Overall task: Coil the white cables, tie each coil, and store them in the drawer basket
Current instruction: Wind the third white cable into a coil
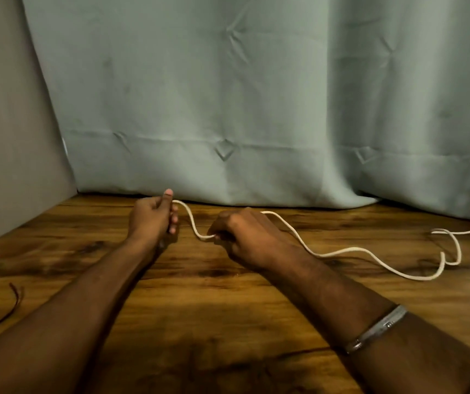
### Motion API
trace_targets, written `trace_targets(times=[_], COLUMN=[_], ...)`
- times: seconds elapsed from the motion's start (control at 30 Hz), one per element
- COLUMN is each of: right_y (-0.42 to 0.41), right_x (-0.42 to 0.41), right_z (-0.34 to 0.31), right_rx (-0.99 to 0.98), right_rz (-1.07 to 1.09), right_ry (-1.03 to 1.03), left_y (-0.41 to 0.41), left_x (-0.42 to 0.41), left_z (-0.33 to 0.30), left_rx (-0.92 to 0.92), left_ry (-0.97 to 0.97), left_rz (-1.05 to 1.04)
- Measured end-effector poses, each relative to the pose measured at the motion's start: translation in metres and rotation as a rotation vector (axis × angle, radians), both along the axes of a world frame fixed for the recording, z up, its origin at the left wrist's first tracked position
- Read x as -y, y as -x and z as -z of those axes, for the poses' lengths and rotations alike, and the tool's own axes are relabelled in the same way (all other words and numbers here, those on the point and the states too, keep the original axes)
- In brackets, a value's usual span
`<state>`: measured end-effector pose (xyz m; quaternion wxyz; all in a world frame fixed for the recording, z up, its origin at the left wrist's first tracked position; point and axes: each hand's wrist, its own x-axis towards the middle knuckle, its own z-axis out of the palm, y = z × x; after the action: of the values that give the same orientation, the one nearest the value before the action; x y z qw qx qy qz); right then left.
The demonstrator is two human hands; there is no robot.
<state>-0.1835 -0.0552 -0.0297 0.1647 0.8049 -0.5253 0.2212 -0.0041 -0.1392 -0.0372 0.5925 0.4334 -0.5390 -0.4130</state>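
Observation:
A white cable (350,250) lies across the wooden table (199,308) and trails off past the right edge of the view. My left hand (151,218) grips one end of it with curled fingers, thumb up, near the curtain. My right hand (245,237) pinches the same cable a short way along, knuckles up. A slack S-shaped stretch of cable hangs between the two hands. Beyond my right hand the cable runs rightward in loose loops on the tabletop. No drawer basket is in view.
A grey-green curtain (256,109) hangs along the back of the table. A grey wall (6,137) closes the left side. A thin dark cord (12,305) lies at the table's left edge. A metal bangle (378,328) sits on my right forearm.

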Motion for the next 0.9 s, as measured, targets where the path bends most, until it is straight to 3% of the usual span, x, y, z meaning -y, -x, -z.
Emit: trace_targets(times=[0.2, 0.4, 0.5, 0.6, 0.77, 0.9], right_y=[-0.018, -0.018, -0.014, -0.014, -0.020, -0.013], right_x=[-0.009, -0.008, -0.010, -0.001, 0.001, -0.005], right_z=[-0.005, -0.007, -0.012, -0.003, 0.004, -0.005], right_rx=[0.183, 0.481, 0.539, 0.769, 1.280, 1.281], right_rz=[-0.191, -0.131, -0.013, 0.059, -0.257, -0.259], right_ry=[0.108, 0.159, 0.203, -0.064, -0.392, -0.532], left_y=[0.019, 0.022, 0.024, 0.026, 0.020, 0.015], left_x=[-0.013, -0.030, -0.034, -0.038, -0.041, -0.037], left_z=[0.002, -0.003, -0.008, -0.008, -0.006, -0.007], left_rx=[-0.037, -0.014, -0.062, -0.050, 0.035, 0.033], left_ry=[0.079, -0.018, -0.050, -0.025, 0.015, 0.080], left_rz=[0.363, 0.609, 0.594, 0.567, 0.534, 0.595])
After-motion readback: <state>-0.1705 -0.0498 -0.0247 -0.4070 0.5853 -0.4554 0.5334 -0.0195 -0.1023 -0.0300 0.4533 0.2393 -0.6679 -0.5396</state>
